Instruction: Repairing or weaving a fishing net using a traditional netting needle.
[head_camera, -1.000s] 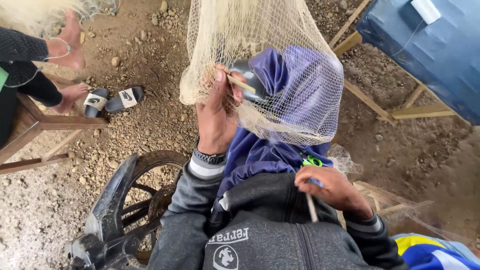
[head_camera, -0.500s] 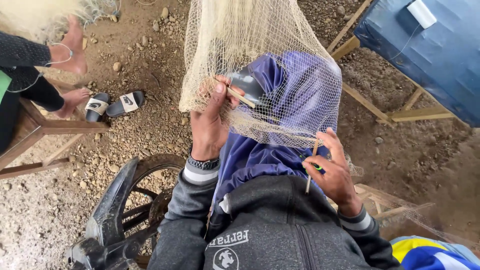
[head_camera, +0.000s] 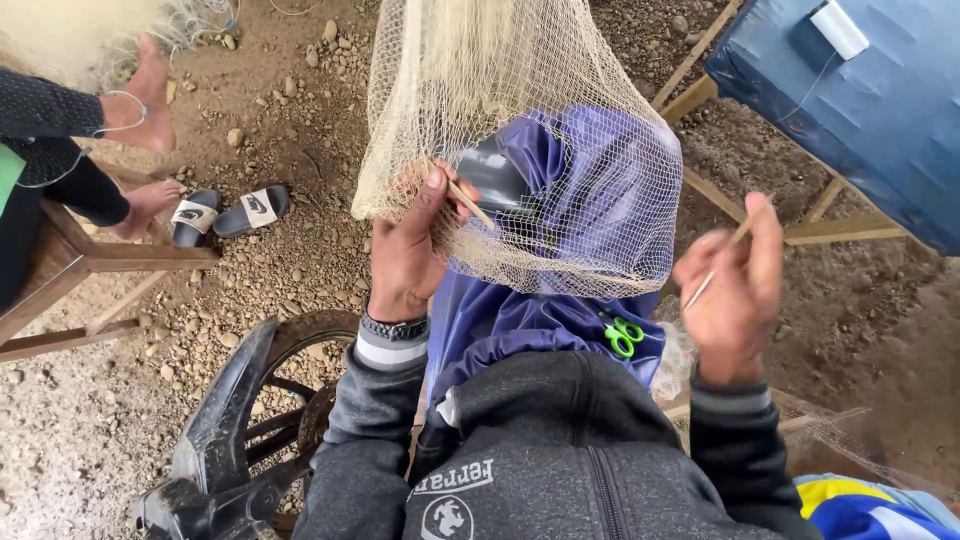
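Note:
A pale fishing net (head_camera: 500, 90) hangs down over my lap, draped on purple cloth (head_camera: 600, 200). My left hand (head_camera: 410, 250) pinches the net's lower edge together with a thin wooden stick (head_camera: 468, 203), just beside a dark flat object under the mesh. My right hand (head_camera: 735, 285) is raised to the right of the net, fingers closed on a slim netting needle (head_camera: 715, 268) with thread. Small green scissors (head_camera: 622, 333) lie on the purple cloth between my hands.
Gravel ground surrounds me. A black wheel and fender (head_camera: 250, 420) sit at lower left. Another person's bare feet (head_camera: 150, 100) and two black sandals (head_camera: 225, 213) are at left by a wooden bench (head_camera: 90, 270). A blue tarp-covered table (head_camera: 860, 110) stands at upper right.
My right hand has risen from my lap up and to the right, drawing the needle away from the net. My left hand keeps its grip on the net edge.

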